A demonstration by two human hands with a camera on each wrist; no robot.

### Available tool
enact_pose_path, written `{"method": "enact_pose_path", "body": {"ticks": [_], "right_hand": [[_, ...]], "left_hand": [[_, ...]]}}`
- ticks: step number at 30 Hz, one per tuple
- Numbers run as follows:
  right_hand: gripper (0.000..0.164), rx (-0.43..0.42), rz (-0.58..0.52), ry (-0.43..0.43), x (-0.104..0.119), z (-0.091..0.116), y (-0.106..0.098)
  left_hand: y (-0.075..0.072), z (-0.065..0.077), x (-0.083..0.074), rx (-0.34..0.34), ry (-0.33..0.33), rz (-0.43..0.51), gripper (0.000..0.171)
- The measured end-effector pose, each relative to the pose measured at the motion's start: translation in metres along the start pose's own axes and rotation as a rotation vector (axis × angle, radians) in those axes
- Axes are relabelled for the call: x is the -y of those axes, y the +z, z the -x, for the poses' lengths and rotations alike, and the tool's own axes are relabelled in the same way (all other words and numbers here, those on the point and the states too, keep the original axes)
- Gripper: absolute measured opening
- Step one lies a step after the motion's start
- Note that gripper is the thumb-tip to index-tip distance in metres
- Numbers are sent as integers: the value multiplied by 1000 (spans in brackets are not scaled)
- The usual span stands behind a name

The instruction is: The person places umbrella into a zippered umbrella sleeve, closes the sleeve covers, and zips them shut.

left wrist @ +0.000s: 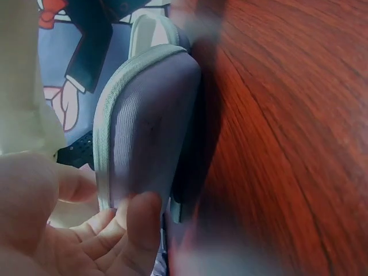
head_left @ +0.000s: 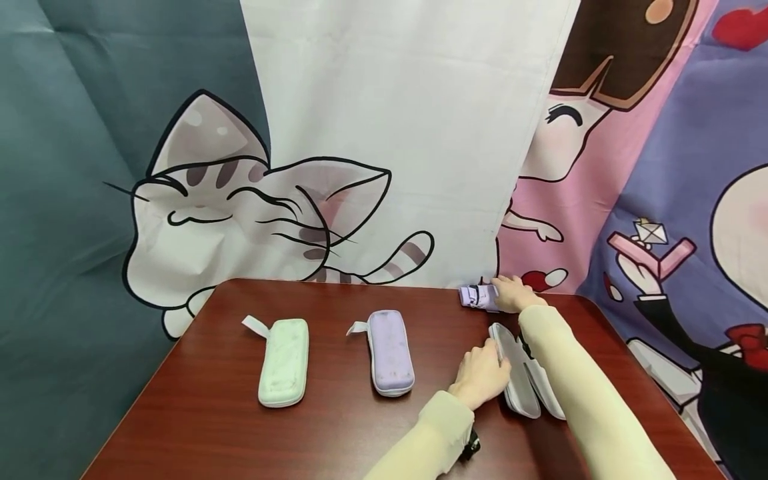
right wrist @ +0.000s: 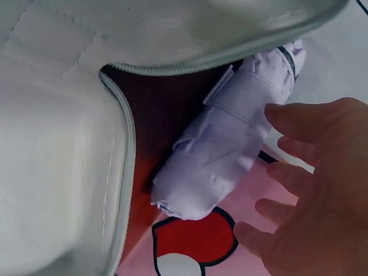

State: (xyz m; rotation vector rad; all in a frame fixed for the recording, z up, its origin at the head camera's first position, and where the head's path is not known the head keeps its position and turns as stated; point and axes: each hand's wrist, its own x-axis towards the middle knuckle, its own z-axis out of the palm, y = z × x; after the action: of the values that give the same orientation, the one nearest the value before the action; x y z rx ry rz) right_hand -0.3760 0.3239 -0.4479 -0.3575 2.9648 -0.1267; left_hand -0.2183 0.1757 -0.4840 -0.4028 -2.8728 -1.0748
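My left hand (head_left: 482, 373) pinches the rim of an unzipped case (head_left: 519, 383) at the table's right side. In the left wrist view its outer shell (left wrist: 152, 121) is light purple with a pale zip edge, and my thumb and fingers meet on that edge. The case lies spread in two halves, its pale grey lining (right wrist: 63, 149) showing in the right wrist view. Beyond it, at the far table edge, lies a folded purple umbrella (right wrist: 215, 144). My right hand (head_left: 515, 295) reaches over to the umbrella, fingers spread and extended along its side.
A mint green zip case (head_left: 285, 363) with a wrist strap lies at the left of the brown table (head_left: 198, 427). Closer to my left hand is a closed light purple case (head_left: 391, 353). A printed cloth (head_left: 408, 133) hangs right behind the table.
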Motion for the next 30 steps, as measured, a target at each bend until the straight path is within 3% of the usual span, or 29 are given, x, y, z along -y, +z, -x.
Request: {"method": "enact_pose_path", "body": {"ticks": [4,14,22,25,30], "right_hand": [[57,26,1,-15,-1,-2,7],[58,-24,70,-39,-5,-3,13],[74,58,-127,-32,-12,-3,16],[72,36,-133,-43,-15,0,16],[67,-43,-114,-141,-14,6,17]], "left_hand": [[-1,-1,1,23,-33,28,19],[1,-4,10,65,-95,100,10],[2,-7,15,100,-128,89,14],[5,-10,15,132,-141,91,21],[7,-14,16,166,-154,87,28]]}}
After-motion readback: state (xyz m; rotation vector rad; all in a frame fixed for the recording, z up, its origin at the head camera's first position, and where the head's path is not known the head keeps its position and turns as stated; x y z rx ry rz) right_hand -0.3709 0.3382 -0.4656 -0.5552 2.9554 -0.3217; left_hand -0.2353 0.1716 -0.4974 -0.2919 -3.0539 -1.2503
